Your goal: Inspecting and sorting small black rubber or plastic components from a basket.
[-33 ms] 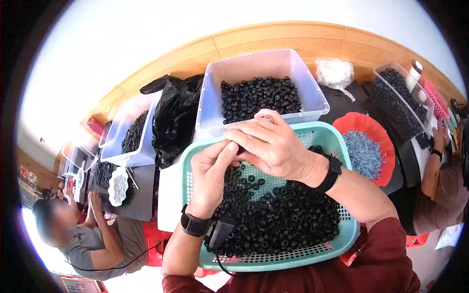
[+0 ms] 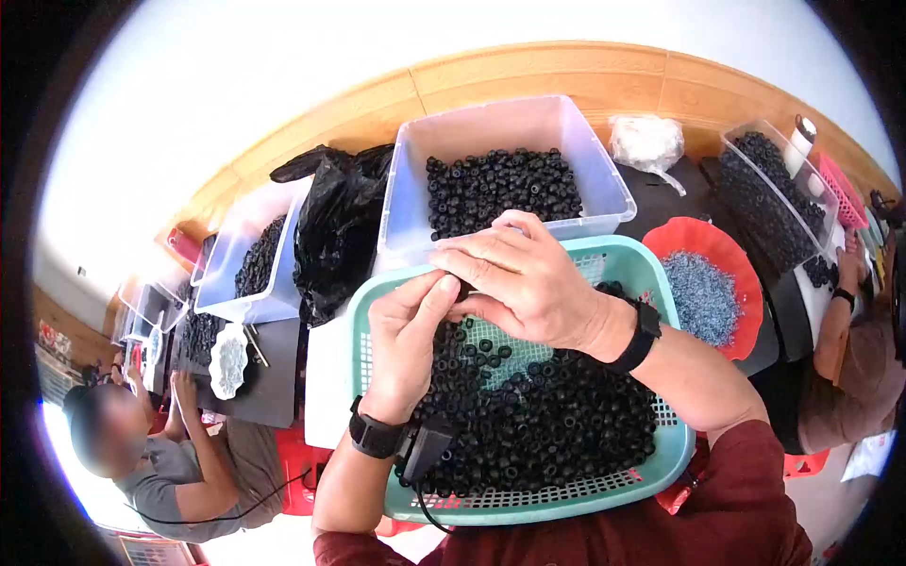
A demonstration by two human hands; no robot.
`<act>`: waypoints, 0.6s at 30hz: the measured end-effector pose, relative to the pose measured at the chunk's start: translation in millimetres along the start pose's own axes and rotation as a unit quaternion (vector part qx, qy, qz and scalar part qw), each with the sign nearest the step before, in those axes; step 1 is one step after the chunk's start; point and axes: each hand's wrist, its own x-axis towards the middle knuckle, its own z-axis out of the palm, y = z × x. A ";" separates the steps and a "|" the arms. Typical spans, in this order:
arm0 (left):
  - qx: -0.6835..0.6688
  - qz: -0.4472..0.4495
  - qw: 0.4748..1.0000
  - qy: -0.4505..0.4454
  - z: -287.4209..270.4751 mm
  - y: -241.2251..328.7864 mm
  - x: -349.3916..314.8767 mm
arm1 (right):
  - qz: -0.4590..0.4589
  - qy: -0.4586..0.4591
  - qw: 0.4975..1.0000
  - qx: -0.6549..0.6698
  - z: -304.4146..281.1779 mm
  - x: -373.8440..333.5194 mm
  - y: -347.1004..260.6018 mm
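Both hands meet above the far side of a green plastic basket [image 2: 675,283] heaped with small black ring-shaped parts [image 2: 557,415]. My left hand [image 2: 401,330] is closed, thumb and fingers pinching a small black part [image 2: 463,291]. Only a dark bit of that part shows between the fingertips. From the right, my right hand [image 2: 528,278] reaches over it with bent fingers closed on the same spot, hiding most of what is held. A clear plastic bin [image 2: 415,170] with more black parts [image 2: 505,184] stands just beyond the hands.
A red scalloped bowl [image 2: 752,292] of small grey-blue pieces sits right of the basket. A black plastic bag [image 2: 335,222] and another bin [image 2: 226,292] stand left. One person [image 2: 179,462] sits at far left; another person's arm [image 2: 835,325] shows at far right.
The fingers of my right hand have shifted very slightly around the held part. All else looks the same.
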 end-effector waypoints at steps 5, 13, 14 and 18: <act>0.076 0.064 0.994 0.041 8.2 14.9 -1.8 | 0.307 -0.031 0.880 0.360 -9.6 0.9 -0.1; 0.272 0.243 0.930 0.050 15.3 15.5 -3.1 | 0.475 -0.217 0.502 0.690 -15.7 9.1 -3.1; 0.280 0.243 0.928 0.040 15.1 15.5 -3.0 | 0.475 -0.216 0.500 0.691 -17.3 10.2 -3.1; 0.286 0.247 0.925 0.033 18.6 18.8 -0.6 | 0.490 -0.231 0.493 0.680 -20.6 10.4 -2.9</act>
